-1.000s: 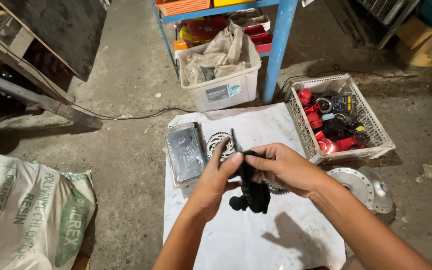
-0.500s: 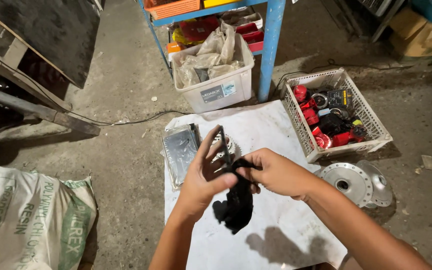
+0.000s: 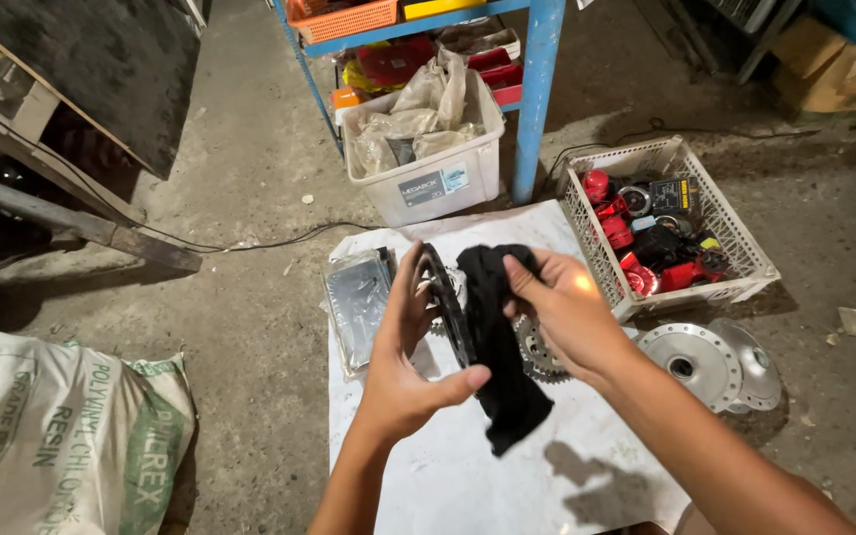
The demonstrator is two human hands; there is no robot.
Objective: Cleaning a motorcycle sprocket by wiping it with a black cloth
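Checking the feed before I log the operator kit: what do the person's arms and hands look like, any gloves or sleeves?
Both the left hand and the right hand are bare: no gloves, rings, watch or bands show. The forearms are uncovered as far as the frame reaches, with no sleeve edge in view. No cables or markings on them.

Left hand (image 3: 403,372) and right hand (image 3: 567,312) raised together — fingers curled, gripping

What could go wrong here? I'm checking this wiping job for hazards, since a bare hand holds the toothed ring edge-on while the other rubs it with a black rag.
1. The left hand grips the sprocket bare; its teeth could nick fingers if it slips.
2. The black rag hangs loose from the right hand and might snag on the teeth.
3. If dropped, the ring could hit the other sprocket on the white sheet.
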